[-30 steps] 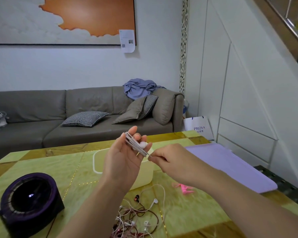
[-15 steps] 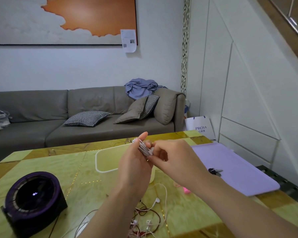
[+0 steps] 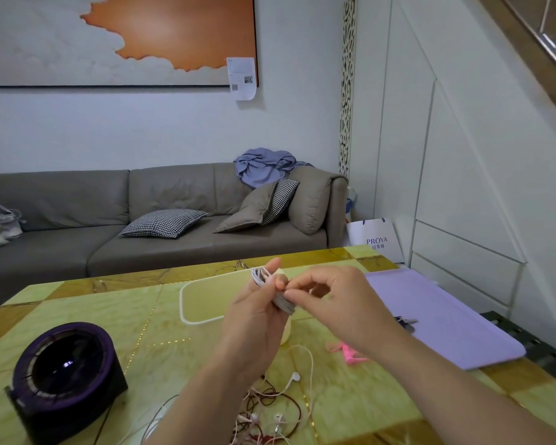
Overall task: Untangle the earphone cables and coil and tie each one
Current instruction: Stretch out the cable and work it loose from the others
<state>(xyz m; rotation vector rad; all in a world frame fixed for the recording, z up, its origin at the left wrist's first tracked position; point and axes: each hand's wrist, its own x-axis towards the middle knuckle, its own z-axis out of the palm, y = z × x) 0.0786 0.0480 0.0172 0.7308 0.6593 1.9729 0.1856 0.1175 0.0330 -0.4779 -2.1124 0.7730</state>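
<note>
A white earphone cable coil (image 3: 270, 289) is wound round the fingers of my left hand (image 3: 254, 316), which holds it up above the table. My right hand (image 3: 331, 303) pinches the coil's loose end close against the left fingers. Below my forearms a tangle of white, pink and dark red earphone cables (image 3: 270, 409) lies on the green table (image 3: 142, 322), with a white earbud (image 3: 294, 377) at its top.
A pale yellow tray (image 3: 203, 300) sits behind my hands. A dark purple round fan (image 3: 65, 377) stands at the left. A lilac folder (image 3: 446, 319) with a small dark object lies at the right, pink ties (image 3: 347, 351) beside it. A grey sofa stands beyond the table.
My right hand has moved in from the right and closed up against the left fingers, taking the cable end with it. Both hands have shifted slightly right in the view.
</note>
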